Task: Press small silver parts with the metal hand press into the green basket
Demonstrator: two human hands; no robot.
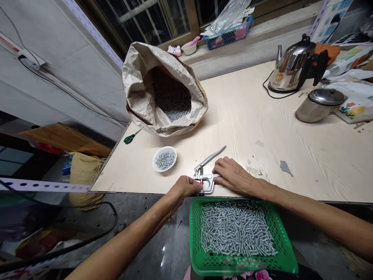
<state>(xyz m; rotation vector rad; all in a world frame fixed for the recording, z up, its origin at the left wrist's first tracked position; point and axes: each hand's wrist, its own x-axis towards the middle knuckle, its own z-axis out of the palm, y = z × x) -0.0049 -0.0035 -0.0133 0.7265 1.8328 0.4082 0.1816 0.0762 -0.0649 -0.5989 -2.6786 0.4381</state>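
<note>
Silver snap-fastener pliers (208, 177) with a coil spring and a red ring lie at the table's front edge, their upper lever raised. My right hand (231, 175) has its fingers closed round the lower handle. At the jaw, my left hand (188, 186) is closed in a pinch; whatever is between its fingertips is too small to make out. A white bowl (164, 168) of small metal pieces stands to the left of the pliers. Below the table edge, a green basket (196, 237) holds a mass of small silver screw-like parts (237, 229).
A large paper-like sack (136, 91) with metal parts inside stands open behind the bowl. Green-handled scissors (129, 139) lie at the left edge. A steel kettle (288, 68) and a lidded metal canister (313, 109) stand at the back right.
</note>
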